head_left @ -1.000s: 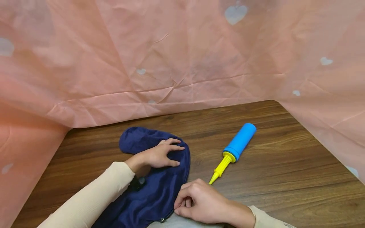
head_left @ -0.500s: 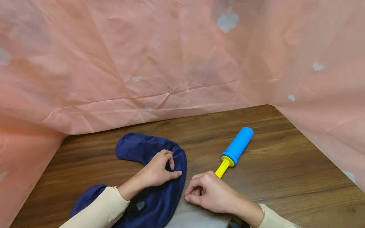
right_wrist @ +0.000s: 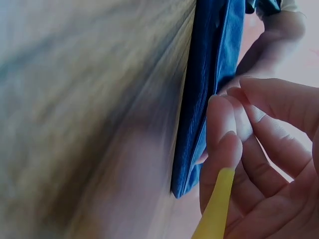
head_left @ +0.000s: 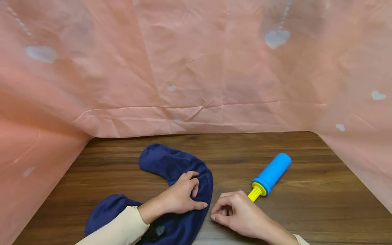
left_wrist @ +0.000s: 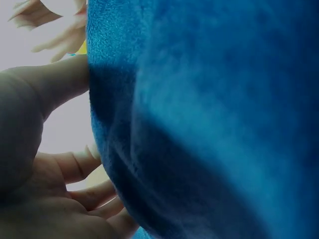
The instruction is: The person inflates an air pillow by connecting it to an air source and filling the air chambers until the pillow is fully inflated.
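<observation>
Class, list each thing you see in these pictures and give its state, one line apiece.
Dark blue cushion: lying on the table, curved, surface wrinkled
Pump: lying down, partly hidden by the right hand in the head view
Left hand: resting on the cushion
Right hand: fingers curled, nothing seen held
Pink curtain: hanging, creased
Table: partly covered by the cushion

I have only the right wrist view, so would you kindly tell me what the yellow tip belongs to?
Observer: The head view shows it is the end of a blue-bodied pump.
Operator: And how does the blue fabric lie overall?
Observer: In the head view, it makes a wide curve, open toward the picture's left.
Operator: Are these fingers touching it?
Observer: No, the head view shows a strip of table between the right hand and the fabric.
</observation>
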Demonstrator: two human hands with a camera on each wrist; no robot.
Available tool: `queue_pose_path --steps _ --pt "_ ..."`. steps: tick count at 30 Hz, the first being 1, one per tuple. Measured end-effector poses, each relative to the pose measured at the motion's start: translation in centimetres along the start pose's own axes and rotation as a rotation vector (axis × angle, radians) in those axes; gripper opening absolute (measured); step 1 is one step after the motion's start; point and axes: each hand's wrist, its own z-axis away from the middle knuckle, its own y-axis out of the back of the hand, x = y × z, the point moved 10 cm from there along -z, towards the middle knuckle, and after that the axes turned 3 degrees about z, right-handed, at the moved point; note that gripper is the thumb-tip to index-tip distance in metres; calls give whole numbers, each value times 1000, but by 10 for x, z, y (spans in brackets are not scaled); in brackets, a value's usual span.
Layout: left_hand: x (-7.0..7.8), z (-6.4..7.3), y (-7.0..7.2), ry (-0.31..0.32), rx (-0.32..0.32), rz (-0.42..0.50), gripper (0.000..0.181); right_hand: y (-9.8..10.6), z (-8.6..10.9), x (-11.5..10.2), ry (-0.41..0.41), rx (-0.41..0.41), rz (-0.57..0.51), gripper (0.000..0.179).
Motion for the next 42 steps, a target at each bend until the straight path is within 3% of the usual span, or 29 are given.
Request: queue_pose_path --steps 4,9,16,24,30,35,38,42 --pt "11 6 3 33 -29 -1 50 5 1 3 7 23 3 6" --pt "13 7 2 1 -26 10 54 7 1 5 23 42 22 8" --pt "-4 -4 -19 -117 -7 -38 51 10 2 17 -26 19 85 11" --pt "-35 -12 -48 -131 -29 -1 41 3 3 37 -116 -80 149 11" --pt "-48 -18 -51 -166 -8 -38 38 1 -2 37 -101 -79 172 9" --pt "-45 -16 -30 -216 73 -35 35 4 -10 36 -77 -69 187 9" --pt "-33 -9 -5 -246 135 -9 32 9 -16 34 -57 -53 190 10" --pt "-14 6 29 -245 208 90 29 13 -22 33 -31 -35 188 11"
